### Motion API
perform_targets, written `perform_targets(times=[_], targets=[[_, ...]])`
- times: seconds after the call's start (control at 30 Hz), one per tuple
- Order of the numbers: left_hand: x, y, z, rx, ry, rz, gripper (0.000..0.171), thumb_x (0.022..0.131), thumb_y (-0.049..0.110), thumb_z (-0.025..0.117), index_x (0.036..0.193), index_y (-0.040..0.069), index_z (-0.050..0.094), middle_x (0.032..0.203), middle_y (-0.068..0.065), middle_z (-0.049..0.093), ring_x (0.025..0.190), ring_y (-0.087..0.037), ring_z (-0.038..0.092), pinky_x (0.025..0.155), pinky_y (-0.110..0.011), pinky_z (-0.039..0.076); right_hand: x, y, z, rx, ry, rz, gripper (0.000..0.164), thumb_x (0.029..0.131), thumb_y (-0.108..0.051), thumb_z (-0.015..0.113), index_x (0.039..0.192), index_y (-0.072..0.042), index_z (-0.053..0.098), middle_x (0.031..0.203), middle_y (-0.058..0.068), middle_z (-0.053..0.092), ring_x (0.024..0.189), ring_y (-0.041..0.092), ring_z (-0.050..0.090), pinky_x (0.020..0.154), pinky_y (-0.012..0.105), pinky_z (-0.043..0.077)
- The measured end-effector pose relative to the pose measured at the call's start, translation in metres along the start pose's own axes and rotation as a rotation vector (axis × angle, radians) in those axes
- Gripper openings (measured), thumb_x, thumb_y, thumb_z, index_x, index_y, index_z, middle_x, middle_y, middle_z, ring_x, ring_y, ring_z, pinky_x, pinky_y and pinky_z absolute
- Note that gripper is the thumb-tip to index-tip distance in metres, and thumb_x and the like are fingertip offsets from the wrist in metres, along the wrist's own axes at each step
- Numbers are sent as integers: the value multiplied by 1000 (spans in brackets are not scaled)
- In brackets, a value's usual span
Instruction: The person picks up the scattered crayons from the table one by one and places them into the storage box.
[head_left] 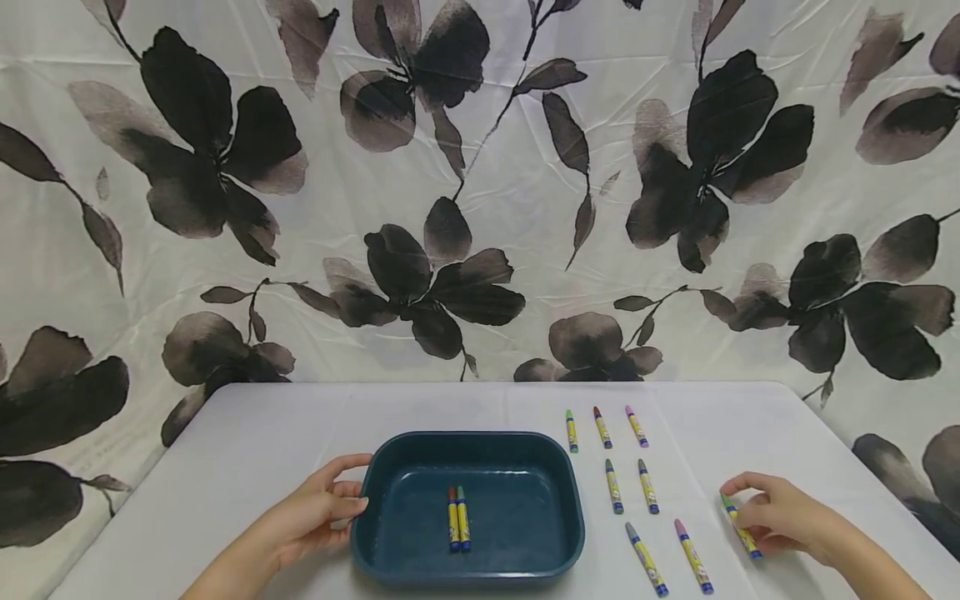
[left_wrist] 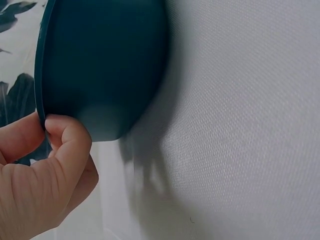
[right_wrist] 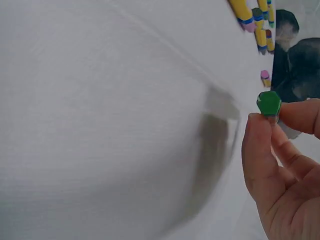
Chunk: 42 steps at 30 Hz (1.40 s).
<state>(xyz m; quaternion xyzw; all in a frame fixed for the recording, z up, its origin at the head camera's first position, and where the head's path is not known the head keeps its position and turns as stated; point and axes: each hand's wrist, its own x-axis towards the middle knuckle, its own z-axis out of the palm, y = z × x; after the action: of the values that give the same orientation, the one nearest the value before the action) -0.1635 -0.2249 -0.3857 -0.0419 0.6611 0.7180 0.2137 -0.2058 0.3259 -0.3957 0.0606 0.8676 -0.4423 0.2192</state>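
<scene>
At the left end of a dark teal tray [head_left: 468, 577], my left hand [head_left: 318, 510] holds the wall. The left wrist view shows its thumb and finger [left_wrist: 70, 132] pinching the tray's rim [left_wrist: 40, 65]. Inside the tray lie a red crayon [head_left: 453, 521] and a green crayon [head_left: 463, 521], side by side. On the right of the table, my right hand [head_left: 783, 517] pinches a light green crayon [head_left: 738, 525] between thumb and fingers. Its green hexagonal end [right_wrist: 270, 103] faces the camera in the right wrist view, above the white surface.
Several crayons lie in loose rows between the tray and my right hand, among them a grey crayon [head_left: 645, 557], a pink crayon [head_left: 693, 556] and a brown-red crayon [head_left: 602, 427]. A white cloth covers the table [head_left: 300, 425]. Behind it hangs a floral curtain [head_left: 525, 167].
</scene>
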Motion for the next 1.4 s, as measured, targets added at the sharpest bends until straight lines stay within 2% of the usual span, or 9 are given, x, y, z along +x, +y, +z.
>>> perform_targets(times=[0.2,0.4,0.5,0.7,0.93,1.13,1.4], targets=[[-1,-3,-1,6,-14,-1,69,88,-4,56,144,2,15,98,-9,51,79,-17,55,65,-26,47,4,-15,-8,190,-167,-94,44,85,-10,55,124,5,41,73,3,53,64,14,51,56,23,45],[0,-3,-2,-10,-43,16,70,88,-3,56,144,2,13,99,-10,53,80,-17,57,64,-26,48,7,-34,-7,364,-285,-159,32,88,-11,55,119,-11,49,83,2,56,69,11,52,60,22,46],[0,-2,-1,-6,-40,11,70,88,-4,56,144,2,14,98,-10,53,80,-17,57,64,-26,49,6,-42,-5,387,-327,-187,27,88,-11,55,115,-17,51,87,3,57,71,11,53,62,23,47],[0,1,0,14,-21,-2,70,88,-3,57,144,3,15,97,-9,54,79,-16,57,64,-26,48,3,-59,1,417,-395,-239,26,89,-11,54,113,-21,52,88,1,56,72,9,53,63,21,47],[0,6,2,32,-21,-6,70,87,-2,59,143,3,17,92,-7,52,74,-13,53,61,-22,45,3,-76,16,418,-381,-238,31,88,-11,56,118,-16,50,88,1,56,72,10,52,63,21,48],[0,4,0,24,-10,-18,68,88,-5,56,143,4,17,92,-8,52,75,-14,53,62,-23,45,6,-90,34,451,-426,-263,29,89,-11,58,116,-15,51,85,0,55,72,10,53,64,22,49],[0,1,-3,-8,-28,-18,71,89,-2,57,145,5,15,95,-8,52,76,-15,54,64,-24,47,8,-104,58,480,-468,-286,31,88,-10,60,118,-12,50,83,0,57,71,11,51,62,20,48]])
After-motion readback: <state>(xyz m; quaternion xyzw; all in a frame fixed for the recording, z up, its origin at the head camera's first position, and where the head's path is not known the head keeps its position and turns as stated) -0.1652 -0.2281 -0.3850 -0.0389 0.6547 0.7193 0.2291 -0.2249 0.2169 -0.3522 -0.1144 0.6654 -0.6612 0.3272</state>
